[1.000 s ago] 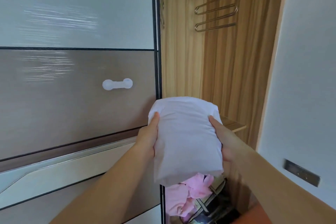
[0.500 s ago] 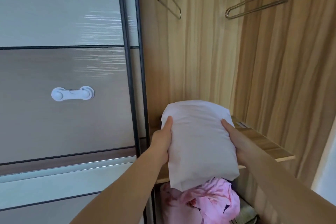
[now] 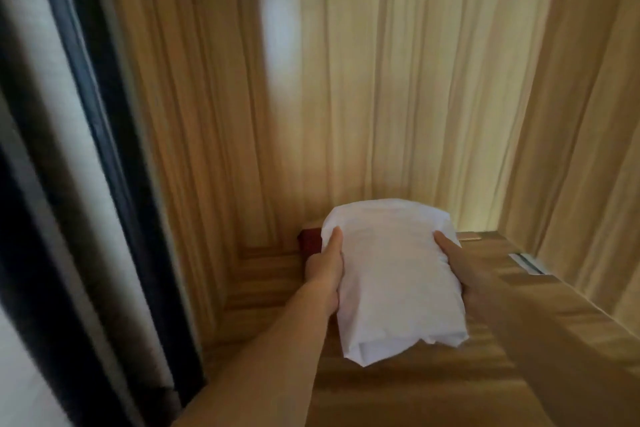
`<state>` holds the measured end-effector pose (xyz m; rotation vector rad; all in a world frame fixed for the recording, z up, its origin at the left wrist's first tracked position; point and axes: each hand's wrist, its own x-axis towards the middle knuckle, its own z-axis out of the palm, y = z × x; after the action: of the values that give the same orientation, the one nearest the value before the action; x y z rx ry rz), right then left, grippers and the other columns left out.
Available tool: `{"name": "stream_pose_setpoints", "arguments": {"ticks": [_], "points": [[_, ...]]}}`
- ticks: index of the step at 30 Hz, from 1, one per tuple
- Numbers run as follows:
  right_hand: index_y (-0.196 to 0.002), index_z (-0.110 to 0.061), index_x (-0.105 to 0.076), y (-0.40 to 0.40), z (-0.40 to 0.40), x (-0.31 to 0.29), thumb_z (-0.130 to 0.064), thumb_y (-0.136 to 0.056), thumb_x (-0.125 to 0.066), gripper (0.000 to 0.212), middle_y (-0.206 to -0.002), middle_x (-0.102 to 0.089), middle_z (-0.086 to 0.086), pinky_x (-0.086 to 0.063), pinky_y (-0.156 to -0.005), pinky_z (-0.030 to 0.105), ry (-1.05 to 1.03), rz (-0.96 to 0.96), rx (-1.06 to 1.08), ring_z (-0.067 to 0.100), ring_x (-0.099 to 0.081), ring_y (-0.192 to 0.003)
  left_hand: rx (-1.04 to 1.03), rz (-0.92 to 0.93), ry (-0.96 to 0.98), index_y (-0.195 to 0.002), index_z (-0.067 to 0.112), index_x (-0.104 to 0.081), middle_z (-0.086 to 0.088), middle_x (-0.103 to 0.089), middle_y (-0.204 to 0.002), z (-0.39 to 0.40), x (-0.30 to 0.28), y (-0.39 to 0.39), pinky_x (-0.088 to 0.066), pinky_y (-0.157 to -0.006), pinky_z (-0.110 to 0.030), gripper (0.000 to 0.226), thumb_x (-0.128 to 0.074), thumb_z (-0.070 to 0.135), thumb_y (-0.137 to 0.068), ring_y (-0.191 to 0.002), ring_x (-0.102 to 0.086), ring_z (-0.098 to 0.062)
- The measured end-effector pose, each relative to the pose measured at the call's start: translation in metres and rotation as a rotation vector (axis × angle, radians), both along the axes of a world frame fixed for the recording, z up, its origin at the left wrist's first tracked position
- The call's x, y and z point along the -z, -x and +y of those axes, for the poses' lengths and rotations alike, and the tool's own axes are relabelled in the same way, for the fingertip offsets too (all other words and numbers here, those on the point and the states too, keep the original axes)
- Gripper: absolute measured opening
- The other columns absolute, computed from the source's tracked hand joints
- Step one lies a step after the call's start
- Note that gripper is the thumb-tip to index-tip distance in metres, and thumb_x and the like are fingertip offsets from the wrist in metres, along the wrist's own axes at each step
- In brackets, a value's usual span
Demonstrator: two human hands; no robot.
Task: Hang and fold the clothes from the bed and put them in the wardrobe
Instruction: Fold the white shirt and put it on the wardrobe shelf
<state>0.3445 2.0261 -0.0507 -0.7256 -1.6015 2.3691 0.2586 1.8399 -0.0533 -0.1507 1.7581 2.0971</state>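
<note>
1. Folded white garment (image 3: pixel 394 281) sits between both hands over the wooden shelf (image 3: pixel 554 322) inside the wardrobe (image 3: pixel 398 80); whether its underside already touches the board cannot be told, though its near end hangs low over the wood.
2. Left hand (image 3: pixel 323 274) grips the left edge, thumb on top and fingers tucked out of sight beneath, clamped on the cloth.
3. Right hand (image 3: pixel 460 267) does the same on the right edge, thumb lying across the top. Holding both sides at once probably keeps the folds from slipping open while the bundle travels.
4. Both forearms reach straight in, so the garment goes in lengthwise, its far end toward the back panel.
5. Small dark red object (image 3: pixel 310 243) lies on the shelf just beside the left hand, partly hidden behind the cloth; what it is cannot be told.
6. Dark door frame (image 3: pixel 86 184) stands at the left, blurred.
7. Judging by this, the step in hand is setting the bundle down flat; the fingers underneath would need to slide out sideways without dragging the layers.
</note>
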Motion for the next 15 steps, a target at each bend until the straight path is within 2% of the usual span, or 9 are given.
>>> {"name": "stream_pose_setpoints", "arguments": {"ticks": [3, 5, 6, 9, 10, 12, 15], "points": [[-0.115, -0.010, -0.065, 0.061, 0.029, 0.016, -0.056, -0.083, -0.067, 0.056, -0.094, -0.075, 0.016, -0.054, -0.063, 0.038, -0.018, -0.071, -0.011, 0.032, -0.071, -0.085, -0.059, -0.001, 0.063, -0.134, 0.012, -0.051, -0.006, -0.066, -0.108, 0.024, 0.013, 0.050, -0.054, -0.087, -0.042, 0.076, -0.056, 0.068, -0.083, -0.096, -0.065, -0.029], [-0.118, -0.009, -0.063, 0.102, 0.043, 0.025, -0.057, -0.080, -0.070, 0.062, -0.099, -0.074, 0.016, -0.055, -0.066, 0.040, -0.036, -0.116, -0.030, 0.034, -0.070, -0.090, -0.128, 0.009, 0.111, -0.134, 0.010, -0.048, -0.005, -0.063, -0.105, 0.035, 0.021, 0.083, -0.052, -0.091, -0.042, 0.074, -0.056, 0.066, -0.085, -0.099, -0.062, -0.028], [-0.121, -0.008, -0.060, 0.120, 0.047, 0.029, -0.056, -0.080, -0.069, 0.064, -0.105, -0.072, 0.016, -0.054, -0.071, 0.042, -0.062, -0.141, -0.046, 0.034, -0.067, -0.094, -0.159, 0.015, 0.145, -0.136, 0.010, -0.047, -0.006, -0.062, -0.109, 0.037, 0.027, 0.098, -0.050, -0.093, -0.041, 0.073, -0.056, 0.064, -0.087, -0.103, -0.060, -0.029], [-0.130, -0.008, -0.054, 0.163, 0.056, 0.060, -0.051, -0.087, -0.065, 0.061, -0.118, -0.064, 0.015, -0.050, -0.083, 0.044, -0.192, -0.202, -0.076, 0.034, -0.060, -0.101, -0.209, 0.022, 0.261, -0.147, 0.016, -0.038, -0.010, -0.050, -0.140, 0.039, 0.052, 0.131, -0.042, -0.104, -0.042, 0.073, -0.051, 0.061, -0.091, -0.121, -0.051, -0.032], [-0.131, -0.005, -0.054, 0.172, 0.058, 0.075, -0.051, -0.088, -0.063, 0.064, -0.119, -0.063, 0.016, -0.050, -0.089, 0.044, -0.250, -0.245, -0.076, 0.035, -0.060, -0.103, -0.206, 0.021, 0.284, -0.148, 0.016, -0.036, -0.011, -0.047, -0.143, 0.039, 0.061, 0.137, -0.040, -0.106, -0.043, 0.072, -0.050, 0.060, -0.092, -0.124, -0.049, -0.032], [-0.129, 0.003, -0.056, 0.184, 0.060, 0.101, -0.054, -0.090, -0.059, 0.069, -0.118, -0.063, 0.020, -0.049, -0.093, 0.043, -0.361, -0.327, -0.066, 0.038, -0.059, -0.104, -0.201, 0.020, 0.313, -0.144, 0.013, -0.041, -0.010, -0.052, -0.133, 0.040, 0.075, 0.142, -0.042, -0.104, -0.043, 0.069, -0.051, 0.059, -0.093, -0.117, -0.052, -0.031], [-0.129, 0.005, -0.054, 0.188, 0.054, 0.118, -0.056, -0.093, -0.050, 0.071, -0.118, -0.062, 0.022, -0.046, -0.087, 0.041, -0.513, -0.348, -0.051, 0.040, -0.058, -0.103, -0.231, 0.066, 0.362, -0.132, 0.012, -0.053, -0.001, -0.056, -0.106, 0.038, 0.090, 0.146, -0.046, -0.094, -0.040, 0.061, -0.052, 0.058, -0.092, -0.101, -0.054, -0.024]]}}
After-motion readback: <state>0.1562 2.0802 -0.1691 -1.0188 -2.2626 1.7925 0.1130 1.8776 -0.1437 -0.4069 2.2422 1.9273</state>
